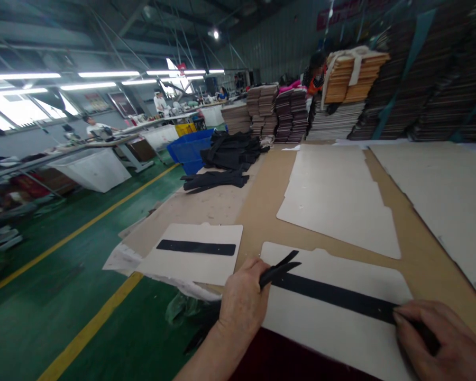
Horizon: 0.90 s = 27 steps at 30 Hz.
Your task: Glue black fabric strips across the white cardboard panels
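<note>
Hands (248, 293) touch black strip (335, 292) lying on beige panel (313, 330)

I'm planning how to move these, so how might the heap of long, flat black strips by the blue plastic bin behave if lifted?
The heap of long, flat black strips would probably shed pieces, since they lie crossed with no tie visible. Each looks light, being thin and narrow. They likely flex somewhat, as some appear curved.
</note>
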### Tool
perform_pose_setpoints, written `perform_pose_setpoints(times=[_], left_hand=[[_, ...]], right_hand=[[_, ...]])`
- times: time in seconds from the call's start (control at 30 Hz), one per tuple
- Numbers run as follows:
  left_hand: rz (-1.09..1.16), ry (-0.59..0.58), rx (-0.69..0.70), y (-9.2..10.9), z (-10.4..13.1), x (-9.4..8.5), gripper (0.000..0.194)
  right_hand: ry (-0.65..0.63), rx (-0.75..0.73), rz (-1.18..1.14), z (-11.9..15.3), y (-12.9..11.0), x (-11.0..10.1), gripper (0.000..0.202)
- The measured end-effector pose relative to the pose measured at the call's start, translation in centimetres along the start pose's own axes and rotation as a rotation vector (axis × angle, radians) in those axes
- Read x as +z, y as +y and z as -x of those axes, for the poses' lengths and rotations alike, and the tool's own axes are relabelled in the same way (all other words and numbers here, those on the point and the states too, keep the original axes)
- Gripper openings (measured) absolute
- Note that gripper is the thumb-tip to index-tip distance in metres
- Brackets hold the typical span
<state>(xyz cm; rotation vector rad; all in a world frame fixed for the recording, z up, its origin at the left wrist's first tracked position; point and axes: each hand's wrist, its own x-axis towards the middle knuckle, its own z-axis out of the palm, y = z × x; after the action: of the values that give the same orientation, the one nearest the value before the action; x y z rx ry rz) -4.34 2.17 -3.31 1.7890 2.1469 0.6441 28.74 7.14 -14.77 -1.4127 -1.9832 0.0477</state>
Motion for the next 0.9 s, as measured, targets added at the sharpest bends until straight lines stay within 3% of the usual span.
perform_pose_setpoints(times=[0.1,0.23,0.43,0.63,0.8,0.9], left_hand=[[-0.075,-0.078,0.03,0.5,0.2,-0.1,0.029],[-0.297,-0.21,0.14,1.0,0.9,-0.5,0.051],[-0.52,-0.35,0.247,0.9,1.6,-1.6,0.084],[-0.574,-0.397,0.302,0.9,1.2,-1.8,0.085],[-0.47,-0.38,0.302,0.6,1.2,-2.0,0.076],[-0.368,-0.386,0.335,0.4,1.9,-3.0,0.077]], right_hand=[[-0.018,-0.076,0.073,-0.6,-1.8,-1.1,0.016],[-0.071,-0.063,0.152,-1.4,-5.0,-2.7,0.017],[-0.176,-0.239,0.387,-0.9,-7.0,-4.3,0.047],[-0.242,-0.316,0.547,-0.6,-7.5,-5.0,0.06],[-0.321,-0.292,0.531,-1.1,-8.2,-5.2,0.055],[-0.262,-0.344,0.49,-0.5,-8.1,-5.6,0.042]])
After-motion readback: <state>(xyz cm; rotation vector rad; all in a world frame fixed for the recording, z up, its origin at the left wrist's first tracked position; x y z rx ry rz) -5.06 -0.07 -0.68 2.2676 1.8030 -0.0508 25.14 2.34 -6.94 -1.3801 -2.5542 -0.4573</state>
